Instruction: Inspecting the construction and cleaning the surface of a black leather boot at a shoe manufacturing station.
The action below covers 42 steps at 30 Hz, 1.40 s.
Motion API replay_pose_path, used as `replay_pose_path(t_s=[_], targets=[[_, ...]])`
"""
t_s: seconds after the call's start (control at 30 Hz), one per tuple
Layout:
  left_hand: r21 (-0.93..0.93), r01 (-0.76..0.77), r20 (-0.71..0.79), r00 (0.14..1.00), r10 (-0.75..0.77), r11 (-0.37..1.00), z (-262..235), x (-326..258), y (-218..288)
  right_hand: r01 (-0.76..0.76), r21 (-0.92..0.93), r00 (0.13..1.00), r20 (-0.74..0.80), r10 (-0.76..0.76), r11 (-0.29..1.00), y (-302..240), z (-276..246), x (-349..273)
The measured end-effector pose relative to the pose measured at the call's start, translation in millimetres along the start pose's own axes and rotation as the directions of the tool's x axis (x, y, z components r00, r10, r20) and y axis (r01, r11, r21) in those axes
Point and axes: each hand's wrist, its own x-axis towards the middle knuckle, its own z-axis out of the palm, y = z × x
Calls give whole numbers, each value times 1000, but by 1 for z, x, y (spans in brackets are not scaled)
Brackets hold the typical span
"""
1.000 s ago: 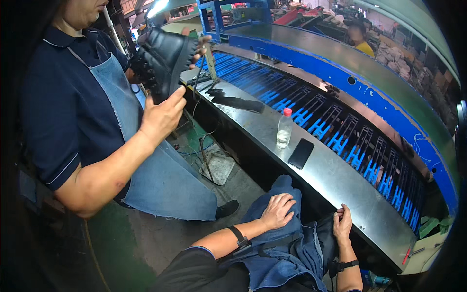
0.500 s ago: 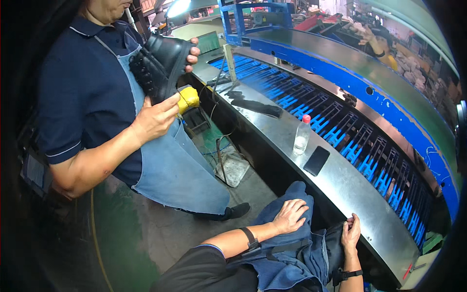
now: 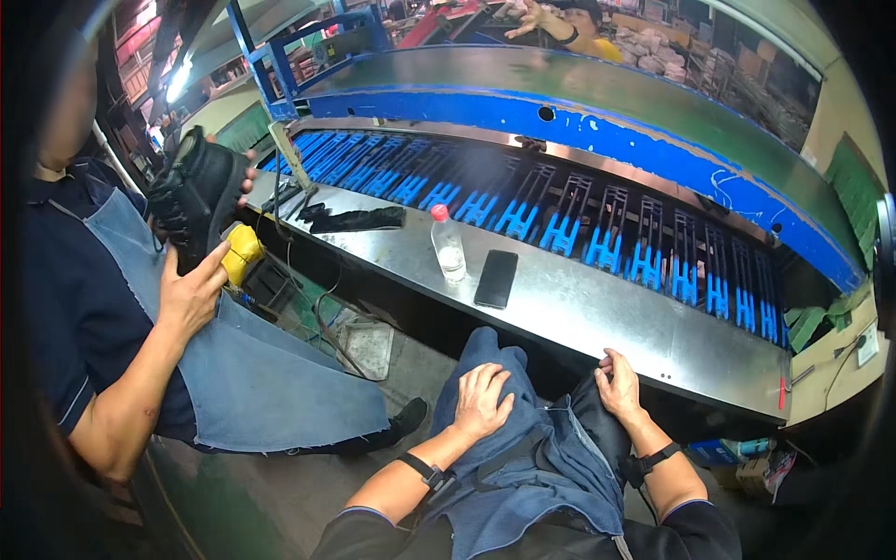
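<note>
On my left knee, over the blue denim apron, my left hand lies flat with its fingers spread. My right hand rests by my right knee, close to the front edge of the steel bench. Its fingers are loosely bent and apart, and I see nothing in them. Nearest to my hands on the bench are a black phone lying flat and an upright clear bottle with a red cap.
At the left a co-worker holds up a black lace-up boot, near a yellow object. Behind the bench runs a conveyor of blue-tipped rods under a blue-framed belt. A black cloth-like strip and a red-handled tool lie on the bench.
The view has swung to the right, so the bench and co-worker appear further left. My right hand's fingers have spread slightly. My left hand stays on the knee, and the boot remains in the co-worker's hands.
</note>
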Motion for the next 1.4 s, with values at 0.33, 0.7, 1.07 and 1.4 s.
replay_pose_path(t_s=[0.33, 0.7, 1.07, 1.4], targets=[[8, 35, 50, 998, -36, 999, 4, -15, 2, -32, 36, 999, -7, 32, 999, 6, 4, -14], [2, 36, 13, 999, -36, 999, 2, -3, -1, -24, 21, 1000, 10, 24, 999, 3, 3, -2], [-22, 49, 42, 998, -48, 999, 0, -8, -9, -504, 108, 858, 175, 483, 857, -13, -91, -114], [-145, 8, 23, 1000, -4, 989, 10, -9, -18, -902, -103, -285, 871, 399, -419, -109, -116, -525]])
